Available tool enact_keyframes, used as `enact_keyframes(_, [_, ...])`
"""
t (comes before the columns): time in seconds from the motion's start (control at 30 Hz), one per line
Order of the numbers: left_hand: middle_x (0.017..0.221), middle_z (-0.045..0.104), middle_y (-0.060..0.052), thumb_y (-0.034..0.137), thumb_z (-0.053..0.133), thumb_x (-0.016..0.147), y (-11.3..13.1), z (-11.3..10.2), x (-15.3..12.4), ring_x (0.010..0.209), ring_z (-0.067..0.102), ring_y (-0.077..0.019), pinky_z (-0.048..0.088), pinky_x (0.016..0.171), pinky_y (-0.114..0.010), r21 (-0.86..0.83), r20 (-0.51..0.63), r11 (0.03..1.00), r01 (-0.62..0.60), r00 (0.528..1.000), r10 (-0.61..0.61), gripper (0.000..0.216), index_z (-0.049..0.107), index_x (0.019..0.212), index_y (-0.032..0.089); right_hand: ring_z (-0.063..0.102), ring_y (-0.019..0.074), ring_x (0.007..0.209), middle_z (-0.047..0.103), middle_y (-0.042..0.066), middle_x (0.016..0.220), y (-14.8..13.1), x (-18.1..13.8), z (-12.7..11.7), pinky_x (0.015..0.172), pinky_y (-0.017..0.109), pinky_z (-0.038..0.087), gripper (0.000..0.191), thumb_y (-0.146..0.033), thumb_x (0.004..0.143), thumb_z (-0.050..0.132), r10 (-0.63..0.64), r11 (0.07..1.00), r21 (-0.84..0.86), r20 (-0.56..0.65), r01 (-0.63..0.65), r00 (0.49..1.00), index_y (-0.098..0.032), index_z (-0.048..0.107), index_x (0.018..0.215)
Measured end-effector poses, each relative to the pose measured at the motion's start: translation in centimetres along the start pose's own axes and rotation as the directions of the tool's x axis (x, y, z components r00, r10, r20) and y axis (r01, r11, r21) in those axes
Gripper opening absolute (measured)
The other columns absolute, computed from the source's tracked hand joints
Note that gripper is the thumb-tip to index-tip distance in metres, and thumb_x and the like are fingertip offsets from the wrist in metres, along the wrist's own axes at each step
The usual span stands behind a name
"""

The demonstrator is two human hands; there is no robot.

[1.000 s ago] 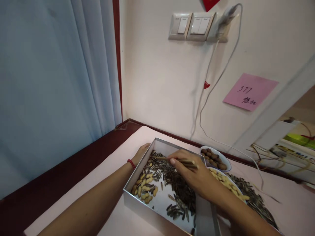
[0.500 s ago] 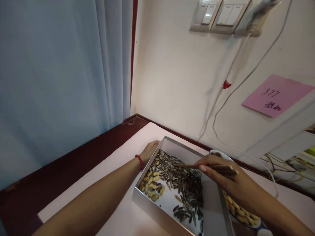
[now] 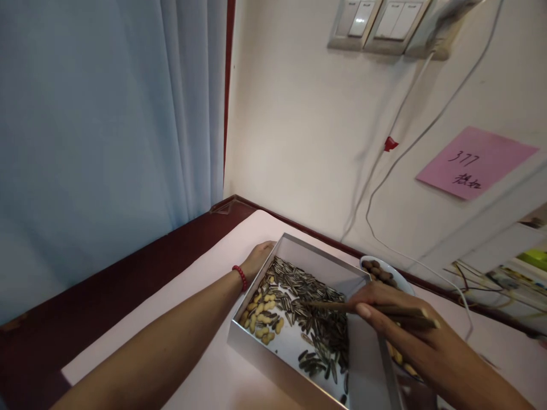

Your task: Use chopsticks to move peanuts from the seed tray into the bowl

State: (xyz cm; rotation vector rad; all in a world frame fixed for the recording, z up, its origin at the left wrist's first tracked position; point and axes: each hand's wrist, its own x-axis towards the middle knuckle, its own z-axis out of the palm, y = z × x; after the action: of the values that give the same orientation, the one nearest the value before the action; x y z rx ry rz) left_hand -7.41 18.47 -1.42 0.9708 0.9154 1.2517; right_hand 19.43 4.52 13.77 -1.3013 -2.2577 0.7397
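Note:
A shallow white box (image 3: 284, 373) with a silver rim holds a layer of striped sunflower seeds (image 3: 294, 276) and a cluster of peanuts (image 3: 260, 313) along its left side. My left hand (image 3: 257, 257), with a red bead bracelet (image 3: 240, 277) at the wrist, grips the box's far left wall; its fingertips are hidden behind it. Over the box's right side, my right hand (image 3: 397, 319) pinches a pair of wooden chopsticks (image 3: 331, 306). Their tips reach down among the seeds near the middle of the box.
To the right, a white bowl (image 3: 401, 279) holds round brown nuts (image 3: 378, 271). More peanuts (image 3: 410, 370) show in a dish partly hidden beneath my right arm. A pink paper (image 3: 478, 162) and a hanging cable (image 3: 371, 222) are on the wall behind; a blue curtain (image 3: 106, 142) hangs left.
My right hand has shifted right and slightly down with the chopsticks, uncovering more of the bowl of brown nuts. My left hand stays at the box wall.

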Motion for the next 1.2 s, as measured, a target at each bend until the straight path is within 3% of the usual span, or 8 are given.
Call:
enact_keyframes(0.13, [0.074,0.071,-0.003,0.051,0.085,0.058,0.0,-0.4,0.5,0.072,0.06,-0.0191,0.046,0.071,-0.029,0.015,0.006,1.0,0.006,1.0,-0.006,0.042,0.074,0.079,0.016,0.069,0.0171,0.084,0.071,0.0,0.086,0.3,-1.4,-0.6,0.072,0.026,0.053,0.036,-0.052,0.103,0.051,0.048,0.998,-0.043,-0.136,-0.054,0.99,-0.027,0.071,0.086])
enact_keyframes(0.3, [0.076,0.072,-0.003,0.049,0.084,0.062,0.0,-0.5,0.6,0.075,0.06,-0.0201,0.047,0.073,-0.03,0.023,0.01,1.0,-0.002,1.0,0.002,0.038,0.075,0.08,0.017,0.069,0.0195,0.091,0.073,0.001,0.092,0.7,-0.9,1.2,0.08,0.03,0.052,0.035,-0.053,0.102,0.052,0.054,0.999,0.014,-0.28,-0.052,0.958,-0.027,0.072,0.09])
enact_keyframes(0.63, [0.073,0.071,-0.002,0.052,0.086,0.062,0.0,-0.5,0.5,0.071,0.061,-0.0183,0.047,0.069,-0.029,0.023,0.021,1.0,0.004,1.0,-0.005,0.044,0.076,0.083,0.015,0.066,0.0174,0.083,0.069,0.001,0.085,0.4,1.4,3.8,0.076,0.03,0.049,0.031,-0.047,0.103,0.053,-0.013,0.998,0.051,-0.262,0.027,0.965,-0.025,0.072,0.091])
enact_keyframes(0.83, [0.075,0.072,-0.003,0.055,0.086,0.061,0.0,-0.5,0.5,0.072,0.061,-0.0186,0.048,0.071,-0.029,0.025,0.023,1.0,-0.009,1.0,0.008,0.046,0.075,0.082,0.015,0.061,0.0158,0.074,0.063,0.0,0.078,0.3,1.4,4.4,0.069,0.028,0.045,0.035,-0.044,0.104,0.053,-0.05,0.999,0.005,-0.296,0.054,0.954,-0.024,0.064,0.078])
enact_keyframes(1.07, [0.075,0.072,-0.004,0.054,0.082,0.06,-0.1,-0.4,0.3,0.072,0.062,-0.0193,0.049,0.069,-0.029,0.043,-0.007,0.999,-0.027,1.0,0.028,0.045,0.076,0.082,0.016,0.062,0.0159,0.073,0.063,-0.001,0.076,0.2,-0.4,3.6,0.068,0.028,0.047,0.032,-0.04,0.105,0.051,-0.086,0.996,-0.052,-0.326,0.073,0.941,-0.026,0.064,0.079])
enact_keyframes(1.2, [0.076,0.074,-0.004,0.053,0.082,0.059,-0.1,-0.4,0.4,0.074,0.063,-0.0211,0.049,0.069,-0.029,0.062,-0.016,0.997,-0.051,0.999,0.052,0.044,0.077,0.082,0.016,0.07,0.0204,0.092,0.073,0.001,0.097,-0.2,-3.5,2.3,0.079,0.029,0.054,0.02,-0.036,0.104,0.053,-0.111,0.991,-0.113,-0.421,0.069,0.9,-0.032,0.071,0.096])
